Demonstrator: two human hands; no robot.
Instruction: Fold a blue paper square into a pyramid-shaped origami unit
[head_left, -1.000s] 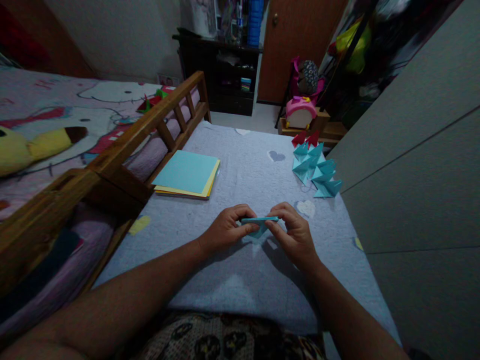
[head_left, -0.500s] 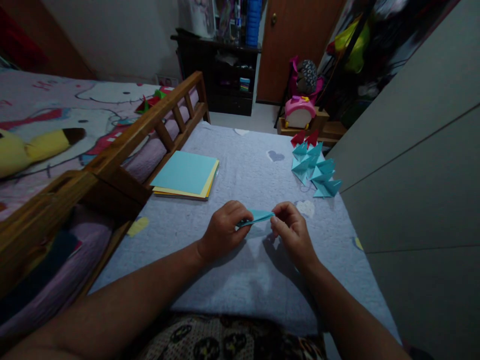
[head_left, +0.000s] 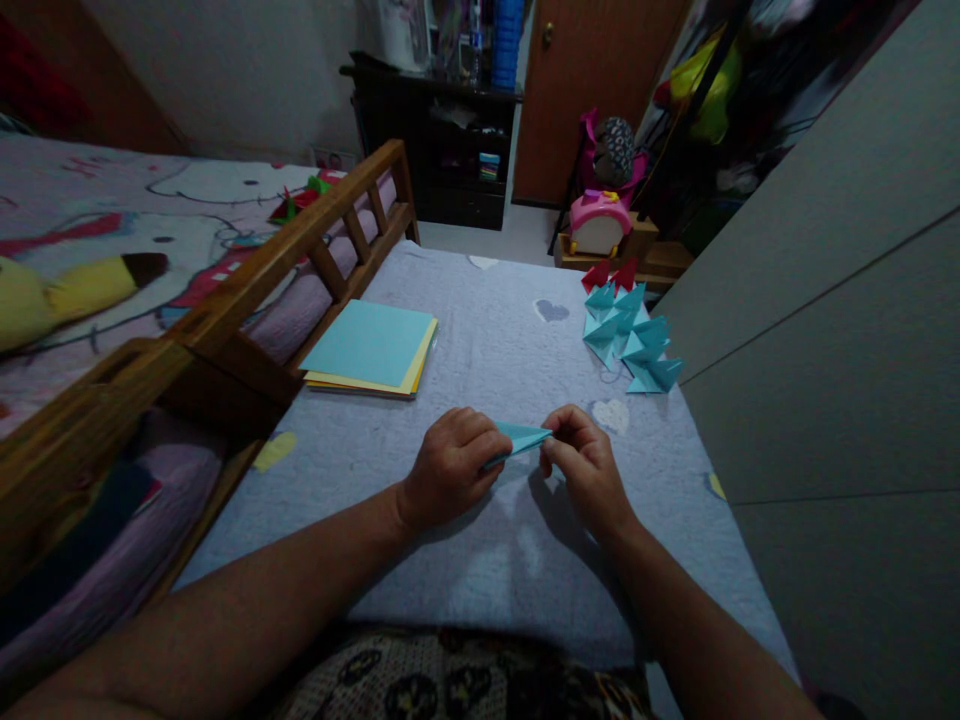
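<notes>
A folded piece of light-blue origami paper [head_left: 523, 437] is stretched between my two hands, just above the bed. My left hand [head_left: 455, 465] grips its wider end, hiding that part under the fingers. At the narrow, pointed end, my right hand [head_left: 583, 460] pinches the tip between thumb and fingers. Ahead and to the left lies a stack of square paper [head_left: 367, 343], blue on top with yellow and other sheets below. Several folded blue paper pieces [head_left: 626, 335] stand in a cluster at the far right, with red folded paper [head_left: 610, 275] behind them.
The surface is a bed with a pale blue heart-patterned sheet [head_left: 487, 300]. A wooden rail [head_left: 300, 250] runs along its left side, with a second bed beyond. White cabinet panels [head_left: 840, 350] border the right. A pink toy case [head_left: 600, 222] sits past the far edge.
The folded paper has turned slightly in my hands, so more of its upper face shows. My left fingers have closed further over its wide end.
</notes>
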